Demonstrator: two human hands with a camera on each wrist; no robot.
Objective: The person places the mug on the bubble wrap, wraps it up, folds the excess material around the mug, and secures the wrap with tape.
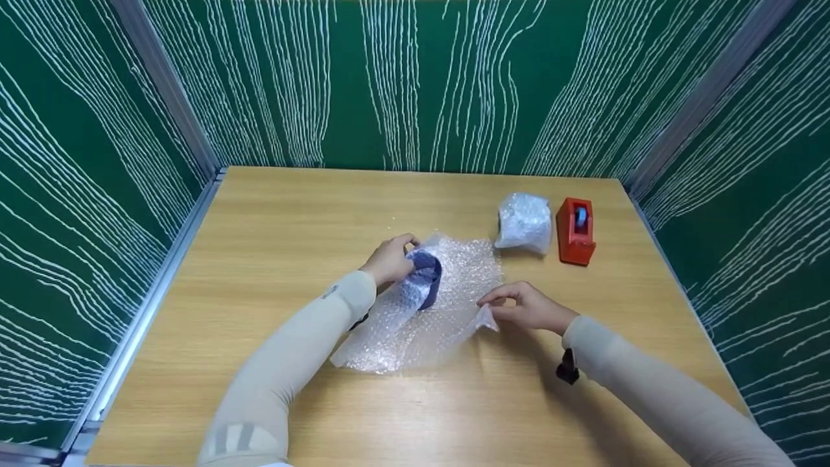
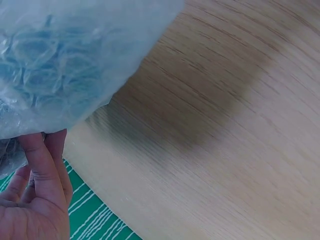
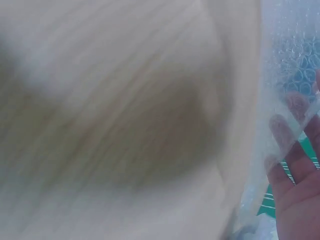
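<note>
A sheet of bubble wrap (image 1: 463, 266) lies spread on the table, with one part folded up over a dark blue, round-rimmed cup-like object (image 1: 434, 280). My left hand (image 1: 389, 259) grips the folded wrap at the far left side of that object. In the left wrist view, the fingers (image 2: 45, 170) reach behind the wrap, and the blue shows through the bubbles. On the near right, my right hand (image 1: 528, 308) pinches a lifted corner of the sheet. Seen from the right wrist, several fingertips (image 3: 281, 127) lie behind the clear film; the thumb is mostly out of view.
Toward the back right sits a bundle wrapped in bubble wrap (image 1: 525, 222). Beside it is a red tape dispenser (image 1: 576, 231) with a blue core. Green walls with white wavy lines (image 1: 441, 84) enclose the wooden table (image 1: 279, 220) on the back and sides.
</note>
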